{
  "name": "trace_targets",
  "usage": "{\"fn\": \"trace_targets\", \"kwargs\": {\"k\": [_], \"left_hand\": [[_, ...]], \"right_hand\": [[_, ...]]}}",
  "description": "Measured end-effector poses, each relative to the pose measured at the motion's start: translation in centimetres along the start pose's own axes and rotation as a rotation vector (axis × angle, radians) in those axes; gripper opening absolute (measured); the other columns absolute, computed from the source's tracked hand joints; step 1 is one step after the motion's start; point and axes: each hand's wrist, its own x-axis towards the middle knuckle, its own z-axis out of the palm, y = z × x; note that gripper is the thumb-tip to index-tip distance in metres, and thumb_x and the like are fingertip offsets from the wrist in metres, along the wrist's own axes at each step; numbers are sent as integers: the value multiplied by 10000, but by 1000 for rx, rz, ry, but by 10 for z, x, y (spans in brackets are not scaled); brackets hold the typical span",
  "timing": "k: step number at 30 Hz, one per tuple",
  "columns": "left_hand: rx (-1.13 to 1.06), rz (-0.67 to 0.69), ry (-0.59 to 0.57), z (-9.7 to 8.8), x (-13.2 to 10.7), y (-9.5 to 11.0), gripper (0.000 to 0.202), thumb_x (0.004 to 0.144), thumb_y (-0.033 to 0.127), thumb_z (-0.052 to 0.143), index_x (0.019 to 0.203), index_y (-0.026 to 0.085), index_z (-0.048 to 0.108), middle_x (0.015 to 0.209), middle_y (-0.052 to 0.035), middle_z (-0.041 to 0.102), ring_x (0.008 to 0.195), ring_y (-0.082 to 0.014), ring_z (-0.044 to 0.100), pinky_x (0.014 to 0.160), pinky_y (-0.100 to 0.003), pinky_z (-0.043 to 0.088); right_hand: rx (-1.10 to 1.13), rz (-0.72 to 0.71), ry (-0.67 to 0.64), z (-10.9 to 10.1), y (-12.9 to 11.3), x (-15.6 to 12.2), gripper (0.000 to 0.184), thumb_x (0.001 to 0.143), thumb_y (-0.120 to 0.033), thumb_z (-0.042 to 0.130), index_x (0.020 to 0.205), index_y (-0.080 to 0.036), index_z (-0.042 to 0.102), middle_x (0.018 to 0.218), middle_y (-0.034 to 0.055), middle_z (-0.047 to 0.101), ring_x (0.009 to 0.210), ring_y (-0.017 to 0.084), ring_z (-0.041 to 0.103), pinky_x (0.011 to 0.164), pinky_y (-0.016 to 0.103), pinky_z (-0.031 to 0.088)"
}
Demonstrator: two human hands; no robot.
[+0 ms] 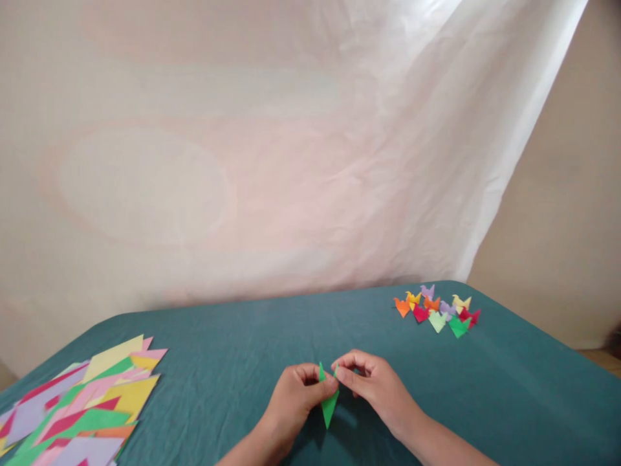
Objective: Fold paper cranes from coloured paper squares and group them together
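Left hand (295, 396) & right hand (371, 382) both pinching our green fold (329, 401) at its top, point hanging down just over the table (233, 349). Paper sheets (82, 408) far left, finished folded pieces (439, 309) well apart, back right.

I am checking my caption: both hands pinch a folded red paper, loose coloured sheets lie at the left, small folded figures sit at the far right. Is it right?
Not quite: the head view shows that the folded paper pinched between the left hand and the right hand is green, not red. The sheets and figures are as you say.
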Motion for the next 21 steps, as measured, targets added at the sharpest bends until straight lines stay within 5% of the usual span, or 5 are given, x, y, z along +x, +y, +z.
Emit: {"fn": "trace_targets", "kwargs": {"k": [4, 9, 15, 21], "left_hand": [[104, 23, 9, 3, 0, 0, 347, 611, 431, 763, 571, 127, 602, 504, 38, 493, 478, -78, 383, 509, -211, 293], [113, 8, -29, 3, -2, 2, 327, 621, 417, 762, 609, 115, 638, 516, 32, 504, 489, -85, 395, 520, -214, 295], [-103, -3, -103, -3, -2, 2, 324, 675, 405, 760, 722, 100, 664, 653, -17, 592, 582, -95, 464, 593, -208, 333], [-152, -68, -103, -3, -2, -1, 359, 739, 462, 697, 709, 117, 603, 580, 22, 514, 514, -71, 390, 512, -192, 266]], "right_hand": [[-58, -10, 64, -1, 0, 2, 237, 777, -384, 661, 689, -164, 665, 677, 1, 602, 664, 140, 535, 618, 235, 398], [108, 90, 192, -8, 2, 8, 282, 803, -419, 621, 713, -152, 645, 634, -13, 560, 536, 99, 441, 526, 222, 350], [184, 56, -37, -2, 0, 5, 260, 788, -411, 660, 837, -161, 713, 738, 16, 625, 618, 115, 482, 571, 226, 379], [191, 36, -52, -1, -1, 1, 216, 785, -378, 680, 859, -182, 731, 742, 7, 616, 640, 114, 479, 588, 227, 372]]}}
